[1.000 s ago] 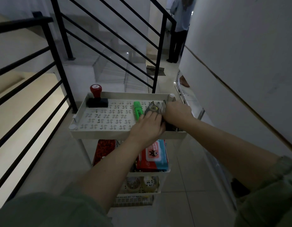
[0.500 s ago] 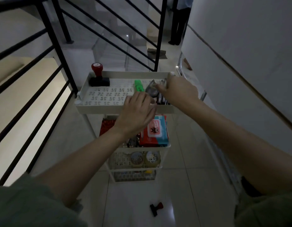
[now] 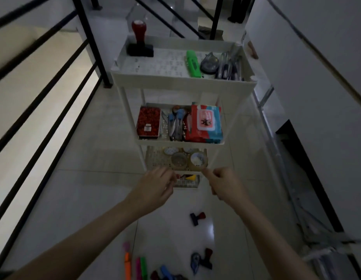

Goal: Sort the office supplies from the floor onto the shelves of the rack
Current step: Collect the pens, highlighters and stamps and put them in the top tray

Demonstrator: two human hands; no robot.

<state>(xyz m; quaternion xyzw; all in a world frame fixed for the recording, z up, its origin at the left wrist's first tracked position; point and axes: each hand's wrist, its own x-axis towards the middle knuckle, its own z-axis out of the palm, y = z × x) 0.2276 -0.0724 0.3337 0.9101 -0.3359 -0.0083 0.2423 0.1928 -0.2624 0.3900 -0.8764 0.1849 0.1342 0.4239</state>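
Observation:
A white rack stands ahead of me. Its top shelf holds a red-handled stamp, a green highlighter, a correction tape and several pens. The middle shelf carries a red box, more pens and a wipes pack. Tape rolls lie on the third shelf. My left hand and my right hand hang empty in front of the lower shelves, fingers loosely curled. On the floor lie a small stamp, highlighters, another stamp and a correction tape.
Black stair railings run along the left and behind the rack. A white wall closes the right side, with a metal frame leaning along its base. A person's legs show at the far top.
Both hands have let go at the top shelf and dropped down towards the floor, empty. My view has tilted down, bringing the supplies on the floor into sight.

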